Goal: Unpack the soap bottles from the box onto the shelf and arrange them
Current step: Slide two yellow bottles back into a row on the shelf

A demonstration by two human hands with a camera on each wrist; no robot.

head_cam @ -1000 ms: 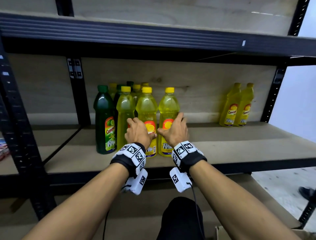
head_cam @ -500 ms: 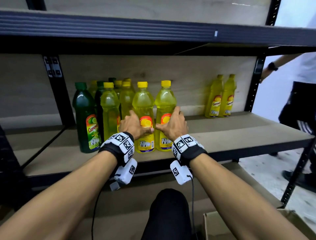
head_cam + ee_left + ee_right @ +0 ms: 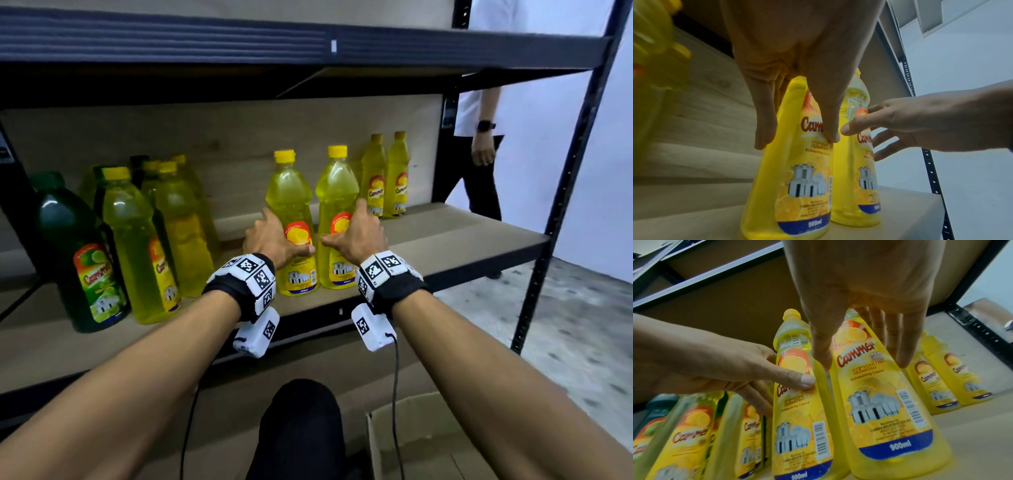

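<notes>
Cardboard box (image 3: 424, 442): nearest the camera, lower right, top open, beside a dark-clad knee (image 3: 301, 421).

Left hand (image 3: 272, 238): wraps the left of two yellow lemon dishwashing bottles; thumb across the front label, fingers round the far left side. Holding.

Right hand (image 3: 356, 236): wraps the right bottle of the pair; thumb on the front, fingers round the right side. Holding.

Left held bottle (image 3: 293, 219): upright on the shelf board (image 3: 445, 236), near its front edge, yellow cap, "Cammer Lemon" label, marked 900ml in the wrist views.

Right held bottle (image 3: 337, 205): upright, same kind, just beside the first; whether the two touch cannot be told.

Cluster of bottles (image 3: 164, 233): to the left, apart from the held pair; several yellow ones in rows, some green-capped behind.

Dark green bottle (image 3: 82, 253): leftmost at the front of that cluster, lime label.

Two slimmer yellow bottles (image 3: 385, 178): upright at the back panel, behind and right of the held pair, side by side.

Second person (image 3: 479, 137): beyond the black upright, white top, dark trousers, wristwatch.
</notes>
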